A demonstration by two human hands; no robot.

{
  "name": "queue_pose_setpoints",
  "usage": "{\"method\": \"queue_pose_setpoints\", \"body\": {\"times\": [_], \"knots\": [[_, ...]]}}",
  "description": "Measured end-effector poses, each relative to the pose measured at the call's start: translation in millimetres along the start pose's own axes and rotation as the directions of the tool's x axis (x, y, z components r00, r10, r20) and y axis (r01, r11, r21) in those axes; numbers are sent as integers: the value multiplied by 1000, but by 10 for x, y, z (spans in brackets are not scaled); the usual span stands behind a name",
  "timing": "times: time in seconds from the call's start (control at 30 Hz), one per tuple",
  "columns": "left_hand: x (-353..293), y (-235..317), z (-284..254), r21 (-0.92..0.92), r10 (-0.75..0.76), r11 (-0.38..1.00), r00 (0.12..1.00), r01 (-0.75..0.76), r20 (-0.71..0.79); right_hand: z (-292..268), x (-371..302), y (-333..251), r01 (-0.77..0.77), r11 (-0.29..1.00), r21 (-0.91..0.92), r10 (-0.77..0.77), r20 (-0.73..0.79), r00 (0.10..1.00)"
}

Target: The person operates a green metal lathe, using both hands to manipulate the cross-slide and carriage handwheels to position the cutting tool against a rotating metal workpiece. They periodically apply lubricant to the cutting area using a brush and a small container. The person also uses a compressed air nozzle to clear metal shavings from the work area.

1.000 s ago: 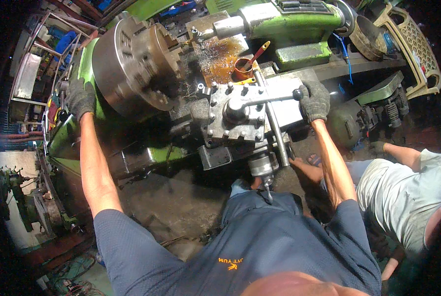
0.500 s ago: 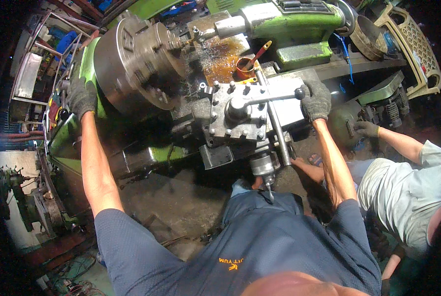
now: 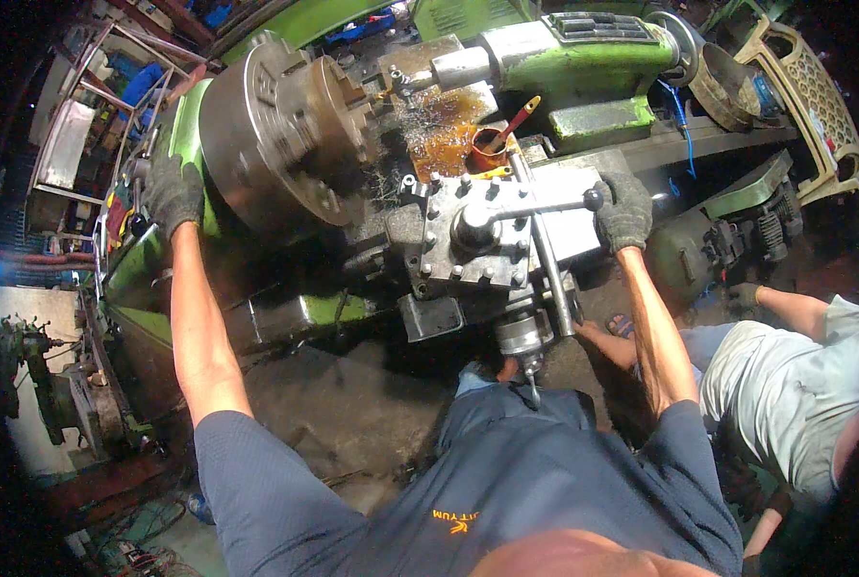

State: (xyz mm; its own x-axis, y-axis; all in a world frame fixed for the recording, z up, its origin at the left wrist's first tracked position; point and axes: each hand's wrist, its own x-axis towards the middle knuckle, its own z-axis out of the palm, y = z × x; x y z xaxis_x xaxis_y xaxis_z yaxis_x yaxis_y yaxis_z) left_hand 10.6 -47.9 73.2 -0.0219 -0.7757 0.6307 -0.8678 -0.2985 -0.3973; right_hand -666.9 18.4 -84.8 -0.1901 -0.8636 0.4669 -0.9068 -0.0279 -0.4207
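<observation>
My left hand [image 3: 173,197], in a dark grey work glove, lies with its fingers stretched over the green headstock [image 3: 191,135] of a metal lathe. Beside it is the big steel chuck [image 3: 261,135], its jaws blurred by motion. My right hand [image 3: 624,212], gloved too, rests at the right end of the pale metal slide [image 3: 572,226]. Its fingers touch or nearly touch the black ball knob [image 3: 593,199] of the clamping lever [image 3: 540,205]. That lever joins the square tool post [image 3: 475,240], ringed by bolts. A long steel bar [image 3: 547,255] crosses beside the post.
A reddish pot [image 3: 490,147] with a brush [image 3: 521,115] stands among metal chips. Behind is the green tailstock [image 3: 583,58]. A handwheel [image 3: 525,337] juts toward my body. At right a co-worker's gloved hand [image 3: 745,296] is near a green machine [image 3: 698,245]; a beige plastic chair [image 3: 814,106] stands beyond.
The view has shifted slightly, so the lathe sits a little lower and further right. The co-worker's hand has moved down, away from the green machine. My hands keep their places; the chuck stays blurred.
</observation>
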Motion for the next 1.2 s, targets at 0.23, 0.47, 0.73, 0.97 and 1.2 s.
{"method": "queue_pose_setpoints", "body": {"times": [0.23,0.47,0.73,0.97,1.2], "knots": [[11,6,-6,9,-55,998,996,55,74,34,-7,44,7,1000,-6,-7,13,1000],[12,15,7,34,-53,998,995,50,81,53,-12,82,31,1000,3,-31,-7,999],[-8,5,3,40,-67,997,995,65,67,38,-18,41,34,999,-12,-34,-3,999],[5,-4,9,45,-58,997,996,56,67,25,-14,31,40,999,-14,-40,5,999],[23,60,-74,36,-55,998,994,52,91,-8,-14,4,7,1000,-29,-6,34,999]]}}
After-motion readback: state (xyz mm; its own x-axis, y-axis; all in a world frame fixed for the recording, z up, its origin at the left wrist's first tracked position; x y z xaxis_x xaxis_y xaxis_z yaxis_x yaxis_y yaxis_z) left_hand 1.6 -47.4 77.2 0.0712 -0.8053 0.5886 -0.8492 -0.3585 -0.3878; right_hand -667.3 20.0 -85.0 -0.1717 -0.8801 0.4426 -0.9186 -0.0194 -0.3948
